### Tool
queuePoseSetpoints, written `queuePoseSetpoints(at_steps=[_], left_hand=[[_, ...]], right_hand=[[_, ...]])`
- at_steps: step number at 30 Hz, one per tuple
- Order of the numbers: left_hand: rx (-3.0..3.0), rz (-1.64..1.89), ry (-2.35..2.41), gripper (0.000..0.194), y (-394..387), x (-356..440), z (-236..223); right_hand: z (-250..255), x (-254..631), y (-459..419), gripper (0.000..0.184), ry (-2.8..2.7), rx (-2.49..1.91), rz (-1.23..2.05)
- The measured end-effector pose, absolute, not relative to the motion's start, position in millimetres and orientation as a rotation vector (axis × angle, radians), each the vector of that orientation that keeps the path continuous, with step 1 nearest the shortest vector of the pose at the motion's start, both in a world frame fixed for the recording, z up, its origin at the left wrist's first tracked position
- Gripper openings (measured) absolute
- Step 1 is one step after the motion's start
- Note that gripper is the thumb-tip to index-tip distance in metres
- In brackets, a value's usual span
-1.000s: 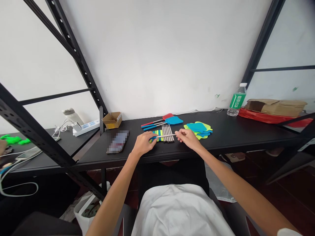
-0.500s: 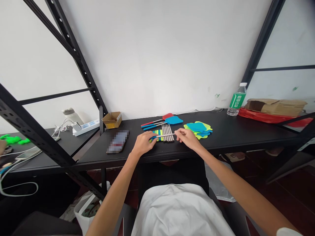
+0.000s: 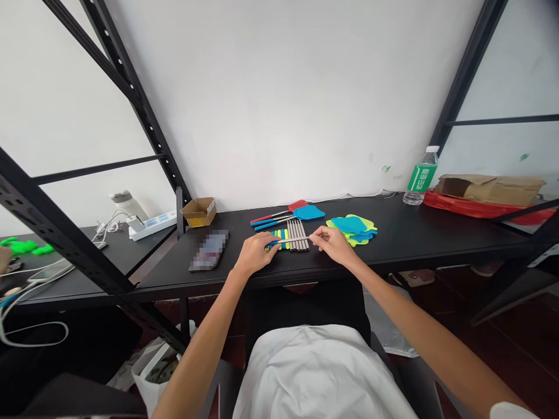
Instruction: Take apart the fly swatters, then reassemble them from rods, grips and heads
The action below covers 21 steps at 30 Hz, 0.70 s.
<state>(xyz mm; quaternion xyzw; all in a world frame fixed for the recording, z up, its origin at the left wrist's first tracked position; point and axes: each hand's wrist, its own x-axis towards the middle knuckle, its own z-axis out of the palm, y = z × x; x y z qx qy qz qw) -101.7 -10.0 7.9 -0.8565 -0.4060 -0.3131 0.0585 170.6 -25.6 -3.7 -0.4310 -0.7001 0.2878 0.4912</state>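
Between my two hands a silvery metal rod with a blue grip (image 3: 293,240) is held level across the table. My left hand (image 3: 257,252) is closed around its blue end, and my right hand (image 3: 332,243) pinches the thin right end. Beneath it several metal rods (image 3: 299,247) lie side by side, next to a row of blue and yellow-green grips (image 3: 283,245), partly hidden by my left hand. Just beyond are fly swatters with a red head (image 3: 298,205) and a blue head (image 3: 311,213). To the right of my right hand lies a pile of blue and yellow-green swatter heads (image 3: 351,226).
On the black table (image 3: 414,238) are a phone (image 3: 209,250), a small cardboard box (image 3: 199,213) and, far right, a water bottle (image 3: 421,176). A brown carton (image 3: 489,189) rests on red plastic. A power strip (image 3: 152,226) lies left, beyond the black shelf frame (image 3: 144,110).
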Motion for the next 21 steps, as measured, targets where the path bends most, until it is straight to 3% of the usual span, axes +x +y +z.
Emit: queuePoseSetpoints(at_steps=[21], left_hand=[[-2.629, -0.98, -1.171, 0.025, -9.0, -102.8, 5.9]], right_hand=[[-4.1, 170.1, -26.6, 0.056, -1.801, -1.099, 0.634]])
